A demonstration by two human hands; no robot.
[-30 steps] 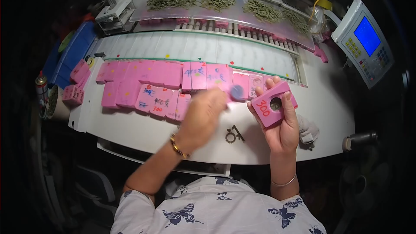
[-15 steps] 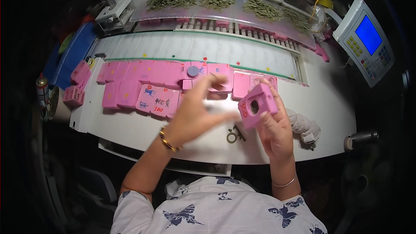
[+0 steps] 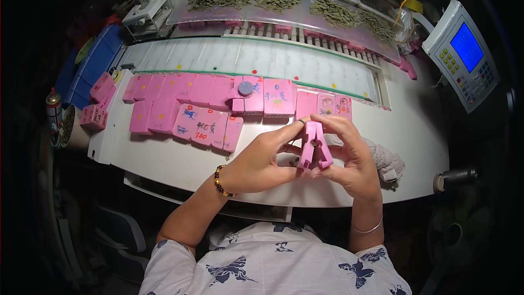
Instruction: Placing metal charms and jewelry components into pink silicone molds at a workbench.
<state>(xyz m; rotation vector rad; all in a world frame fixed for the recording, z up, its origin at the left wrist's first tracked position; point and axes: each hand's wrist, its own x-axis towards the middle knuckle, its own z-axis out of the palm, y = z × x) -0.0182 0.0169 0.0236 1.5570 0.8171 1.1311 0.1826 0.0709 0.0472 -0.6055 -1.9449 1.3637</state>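
White bench [image 3: 423,139] beneath. Left hand [image 3: 256,159] grasping left side of pink block [image 3: 307,150], right hand [image 3: 353,159] grasping right side; block over bench, between hands, narrow end far, splayed legs near. Beyond left hand, blue-grey disc [image 3: 245,88].

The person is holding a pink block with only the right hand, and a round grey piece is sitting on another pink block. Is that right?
Not quite: in the head view, the left hand and the right hand both hold the pink block. A round grey piece is sitting on another pink block.
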